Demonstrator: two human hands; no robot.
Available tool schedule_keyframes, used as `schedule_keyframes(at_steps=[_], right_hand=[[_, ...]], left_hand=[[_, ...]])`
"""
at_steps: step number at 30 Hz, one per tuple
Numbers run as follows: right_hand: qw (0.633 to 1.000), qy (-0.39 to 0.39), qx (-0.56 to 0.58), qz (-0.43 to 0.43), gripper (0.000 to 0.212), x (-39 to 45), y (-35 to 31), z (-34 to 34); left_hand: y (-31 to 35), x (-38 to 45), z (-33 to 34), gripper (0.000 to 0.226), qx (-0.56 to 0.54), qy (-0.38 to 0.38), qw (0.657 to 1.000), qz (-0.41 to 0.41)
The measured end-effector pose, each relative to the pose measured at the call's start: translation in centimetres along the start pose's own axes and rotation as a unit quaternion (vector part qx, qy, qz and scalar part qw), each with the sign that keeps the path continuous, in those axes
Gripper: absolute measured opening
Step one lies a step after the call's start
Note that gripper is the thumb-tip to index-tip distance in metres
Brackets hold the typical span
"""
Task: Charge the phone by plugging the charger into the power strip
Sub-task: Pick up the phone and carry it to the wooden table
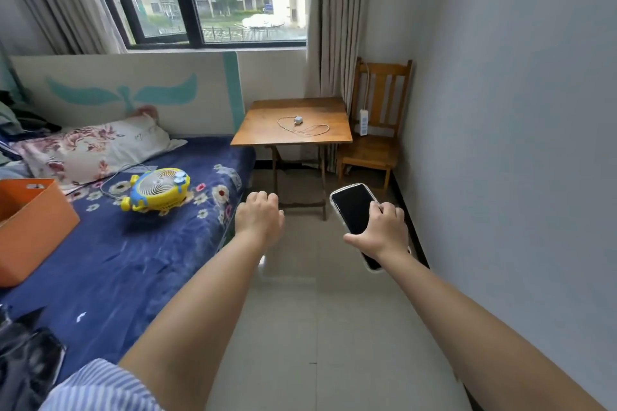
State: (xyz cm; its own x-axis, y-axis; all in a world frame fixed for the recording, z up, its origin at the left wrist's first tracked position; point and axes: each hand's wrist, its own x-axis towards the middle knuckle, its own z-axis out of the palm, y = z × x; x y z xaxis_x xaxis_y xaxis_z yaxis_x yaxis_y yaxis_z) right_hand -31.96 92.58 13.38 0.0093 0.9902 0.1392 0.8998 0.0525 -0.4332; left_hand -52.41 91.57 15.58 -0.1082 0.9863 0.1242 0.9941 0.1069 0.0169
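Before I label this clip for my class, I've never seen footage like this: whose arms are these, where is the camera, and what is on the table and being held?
There is no machine here. A person wears one camera on the head, looking forward and down, so both bare arms reach into view. The right hand has a phone in its grip, screen dark. The left hand is empty, fingers curled. Ahead, a small wooden table carries a white charger with its looped cable. A white power strip stands on the chair beside it. Nothing is plugged in yet.
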Motion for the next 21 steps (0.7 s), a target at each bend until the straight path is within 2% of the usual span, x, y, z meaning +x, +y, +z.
schedule_keyframes(at_steps=[11,21], right_hand=[[1.000,0.011,0.005,0.008,0.076,27.4,-3.1,5.0],[1.000,0.003,-0.003,-0.008,0.082,49.4,-5.0,9.2]], left_hand=[[-1.6,27.9,4.4,0.035,-0.011,0.017,1.000,0.019],[-2.6,50.1,8.7,0.037,-0.023,0.019,1.000,-0.003]])
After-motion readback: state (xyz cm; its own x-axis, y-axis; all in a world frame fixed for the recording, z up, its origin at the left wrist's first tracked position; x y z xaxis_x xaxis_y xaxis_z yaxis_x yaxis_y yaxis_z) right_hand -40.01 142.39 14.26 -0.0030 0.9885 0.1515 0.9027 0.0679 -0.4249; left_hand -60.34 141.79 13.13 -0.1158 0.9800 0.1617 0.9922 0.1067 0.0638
